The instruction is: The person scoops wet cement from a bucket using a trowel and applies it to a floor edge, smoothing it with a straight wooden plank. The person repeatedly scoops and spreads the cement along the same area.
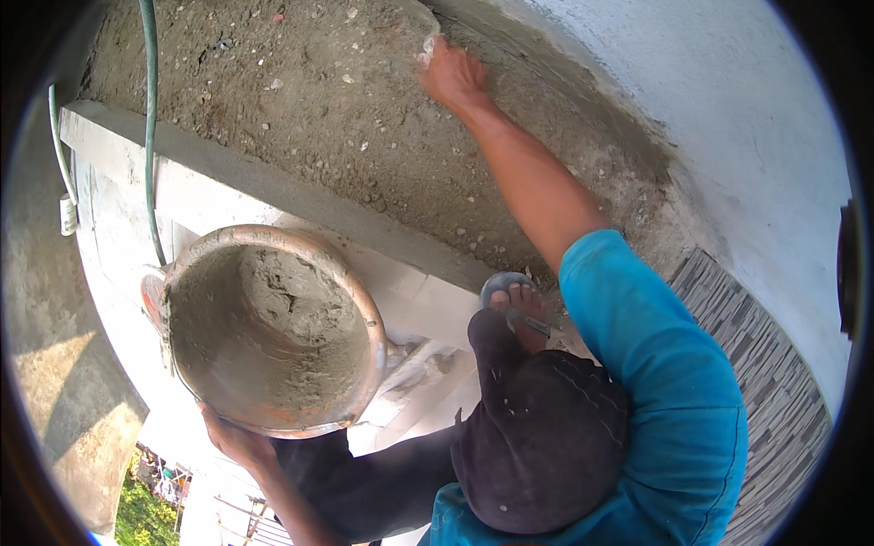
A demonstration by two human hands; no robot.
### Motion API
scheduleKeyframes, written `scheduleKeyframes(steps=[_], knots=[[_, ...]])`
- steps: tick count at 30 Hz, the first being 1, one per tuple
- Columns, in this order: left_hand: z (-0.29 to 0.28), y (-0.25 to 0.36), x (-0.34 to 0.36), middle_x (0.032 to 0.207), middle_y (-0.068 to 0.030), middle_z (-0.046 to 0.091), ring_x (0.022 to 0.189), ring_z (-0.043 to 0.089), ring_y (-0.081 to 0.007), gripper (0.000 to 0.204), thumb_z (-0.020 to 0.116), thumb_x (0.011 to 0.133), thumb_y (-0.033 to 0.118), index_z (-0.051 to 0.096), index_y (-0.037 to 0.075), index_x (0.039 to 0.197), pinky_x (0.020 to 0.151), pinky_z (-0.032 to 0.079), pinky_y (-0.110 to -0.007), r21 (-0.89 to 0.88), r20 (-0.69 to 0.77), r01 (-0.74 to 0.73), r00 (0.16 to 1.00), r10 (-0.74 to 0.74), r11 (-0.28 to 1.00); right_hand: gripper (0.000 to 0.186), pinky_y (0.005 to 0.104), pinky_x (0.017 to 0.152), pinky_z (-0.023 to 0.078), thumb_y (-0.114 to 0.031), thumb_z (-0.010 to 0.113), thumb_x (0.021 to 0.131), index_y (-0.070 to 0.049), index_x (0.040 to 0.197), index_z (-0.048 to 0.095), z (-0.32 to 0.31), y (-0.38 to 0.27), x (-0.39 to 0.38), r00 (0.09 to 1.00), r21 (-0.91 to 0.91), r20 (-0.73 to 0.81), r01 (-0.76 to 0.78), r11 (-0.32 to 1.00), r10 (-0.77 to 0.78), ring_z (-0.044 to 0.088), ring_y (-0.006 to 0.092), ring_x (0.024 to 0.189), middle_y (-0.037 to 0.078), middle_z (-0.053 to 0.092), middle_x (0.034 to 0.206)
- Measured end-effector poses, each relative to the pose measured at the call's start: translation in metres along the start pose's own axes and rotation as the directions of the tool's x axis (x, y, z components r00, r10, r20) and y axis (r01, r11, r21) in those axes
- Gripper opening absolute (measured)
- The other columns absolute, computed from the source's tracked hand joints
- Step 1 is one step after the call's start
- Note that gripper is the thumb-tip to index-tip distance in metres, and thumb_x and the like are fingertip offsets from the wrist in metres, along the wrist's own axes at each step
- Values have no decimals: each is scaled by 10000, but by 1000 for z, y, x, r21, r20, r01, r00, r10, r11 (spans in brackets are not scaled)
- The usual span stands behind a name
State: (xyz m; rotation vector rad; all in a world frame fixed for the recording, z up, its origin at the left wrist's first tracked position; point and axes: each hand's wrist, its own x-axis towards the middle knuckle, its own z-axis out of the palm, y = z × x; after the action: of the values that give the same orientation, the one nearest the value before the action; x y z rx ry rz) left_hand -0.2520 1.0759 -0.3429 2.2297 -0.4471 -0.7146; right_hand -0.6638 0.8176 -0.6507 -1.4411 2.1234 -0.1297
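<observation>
My left hand (238, 443) grips the lower edge of a worn, rust-coloured bucket (369, 341), its fingertips partly hidden behind the wall. The bucket tilts so that its mouth faces me. Wet grey mortar (305, 296) lies in its bottom and smears its inner sides. Stretched far forward, my right hand (454, 75) is closed at the foot of the white wall, above the rough soil. A small whitish piece shows at its fingertips beside a thin curved edge; what it holds is too unclear to name.
Pebbly soil (300, 118) fills a bed between the white wall (728, 100) and a concrete ledge (364, 227). A green hose (150, 109) crosses the ledge at left. My sandalled foot (521, 309) stands at the ledge. Striped tiling (756, 328) lies at right.
</observation>
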Motion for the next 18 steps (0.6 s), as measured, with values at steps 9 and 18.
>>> scheduleKeyframes(steps=[9,18], knots=[[2,9,-1,1377,-202,532,1224,544,-278,549,402,1085,365,475,-97,1373,1058,442,-406,102,-4,-43,999,44,994,520,533,875,531,-393,555,973,-145,1428,506,-22,47,-43,996,-34,-19,-86,996,85,678,408,1050,194,695,1168],[5,14,-7,1338,-184,565,1176,569,-261,527,381,1089,345,508,-98,1344,1027,460,-393,122,13,-95,995,94,988,501,520,905,520,-377,536,981,-163,1434,506,-46,90,-58,997,-91,-2,-77,993,77,664,387,1095,173,687,1200]])
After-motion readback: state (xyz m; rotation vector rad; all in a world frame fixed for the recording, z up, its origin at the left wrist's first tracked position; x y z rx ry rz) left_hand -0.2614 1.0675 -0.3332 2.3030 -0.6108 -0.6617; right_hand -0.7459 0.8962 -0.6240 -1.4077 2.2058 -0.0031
